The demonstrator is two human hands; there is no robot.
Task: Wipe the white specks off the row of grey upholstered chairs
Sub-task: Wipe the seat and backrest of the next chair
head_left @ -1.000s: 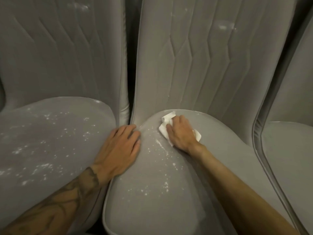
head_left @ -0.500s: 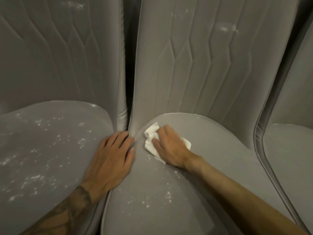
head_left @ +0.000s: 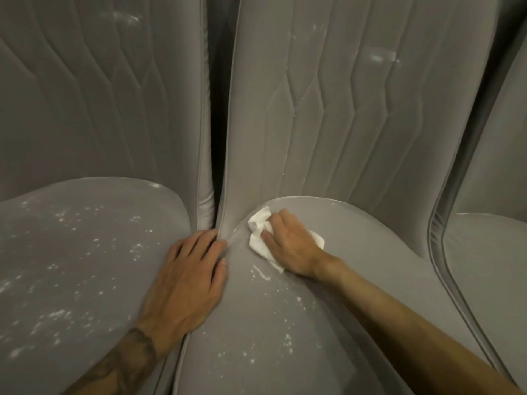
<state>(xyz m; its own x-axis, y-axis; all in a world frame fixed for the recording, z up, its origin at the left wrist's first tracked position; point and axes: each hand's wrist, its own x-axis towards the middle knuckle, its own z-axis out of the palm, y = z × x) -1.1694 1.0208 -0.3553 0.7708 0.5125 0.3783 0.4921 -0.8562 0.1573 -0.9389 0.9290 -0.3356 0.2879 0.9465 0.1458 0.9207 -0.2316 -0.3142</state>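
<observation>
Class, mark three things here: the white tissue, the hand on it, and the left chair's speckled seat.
white tissue (head_left: 255, 243), head view, crumpled part beside the fingers.
right hand (head_left: 293, 246), head view, back of the hand.
left chair seat (head_left: 85, 252), head view, speckled cushion top.

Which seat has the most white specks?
The left seat, speckled all over; the middle seat, under the white wipe, has fewer, and the right seat shows almost none.
</observation>
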